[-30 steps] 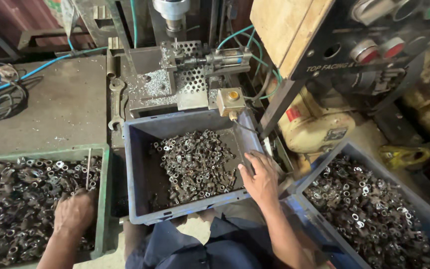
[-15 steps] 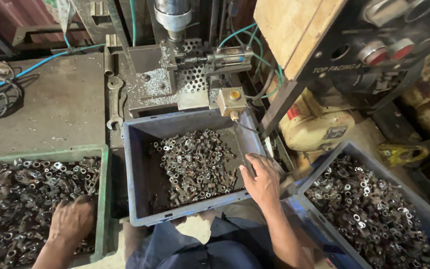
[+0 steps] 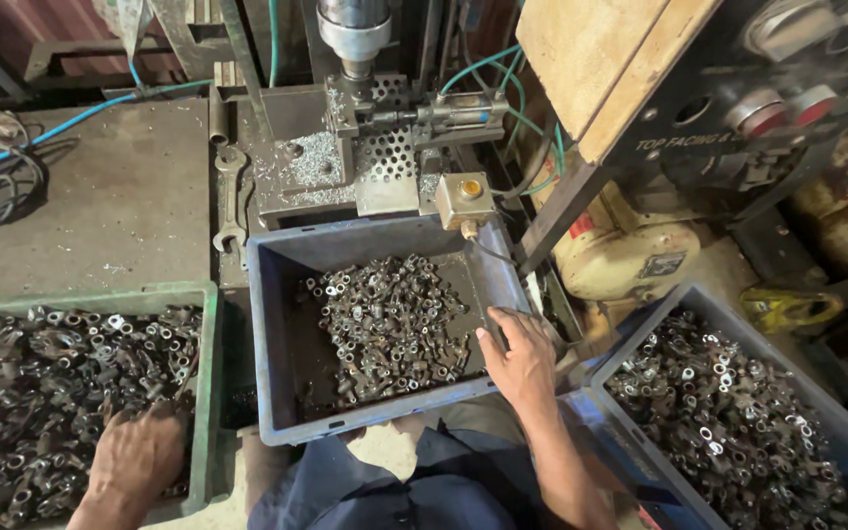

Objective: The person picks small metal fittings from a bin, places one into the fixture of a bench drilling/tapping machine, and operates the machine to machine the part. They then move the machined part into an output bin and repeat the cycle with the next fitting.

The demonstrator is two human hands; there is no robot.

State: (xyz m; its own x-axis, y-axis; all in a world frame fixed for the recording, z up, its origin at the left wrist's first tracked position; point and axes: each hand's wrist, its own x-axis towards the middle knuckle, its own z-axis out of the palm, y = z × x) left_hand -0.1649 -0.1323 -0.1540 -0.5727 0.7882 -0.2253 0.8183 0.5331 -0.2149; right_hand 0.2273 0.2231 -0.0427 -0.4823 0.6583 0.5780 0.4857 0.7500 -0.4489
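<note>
My right hand (image 3: pixel 520 355) rests on the right rim of a blue plastic bin (image 3: pixel 277 393) that sits in front of me, fingers curled over its edge. A pile of small dark metal parts (image 3: pixel 385 324) lies inside this bin. My left hand (image 3: pixel 137 456) is down in a green crate (image 3: pixel 210 393) at the left, knuckles up, fingers buried among several similar metal parts (image 3: pixel 41 373). What the left fingers hold is hidden.
A second blue bin (image 3: pixel 841 432) full of metal rings stands at the lower right. Behind the middle bin is a drilling machine with a chuck (image 3: pixel 353 29), a perforated plate (image 3: pixel 387 157) and metal shavings. A spanner (image 3: pixel 230 201) and blue hoses (image 3: pixel 71 123) lie on the grey bench.
My left hand has sunk lower and deeper into the green crate's parts. My right hand stays on the blue bin's right rim.
</note>
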